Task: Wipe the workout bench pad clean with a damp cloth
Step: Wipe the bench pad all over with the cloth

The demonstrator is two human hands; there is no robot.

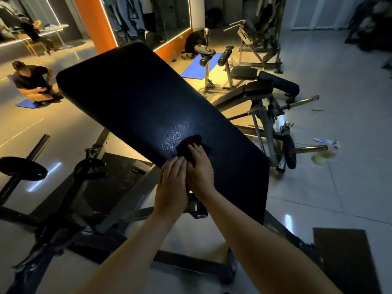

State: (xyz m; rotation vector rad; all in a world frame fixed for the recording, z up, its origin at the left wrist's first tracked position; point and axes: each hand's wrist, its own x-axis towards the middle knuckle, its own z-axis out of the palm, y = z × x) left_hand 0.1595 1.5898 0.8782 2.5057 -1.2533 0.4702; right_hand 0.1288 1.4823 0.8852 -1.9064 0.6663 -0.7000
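Black textured vinyl is covering the bench pad, which is sloping up and away from the person. A dark cloth is lying bunched on its lower part, near the left edge. The right hand is pressing flat on the cloth, its fingers held close together and laid over the fabric. The left hand is resting just beside it at the pad's edge, fingers likewise together, touching the right hand. Most of the pad above the cloth looks unwiped, so the job seems to be starting. To do it well, the person should be keeping the palm flat, sweeping in long overlapping strokes up the slope, and steadying the pad's edge with the left hand.
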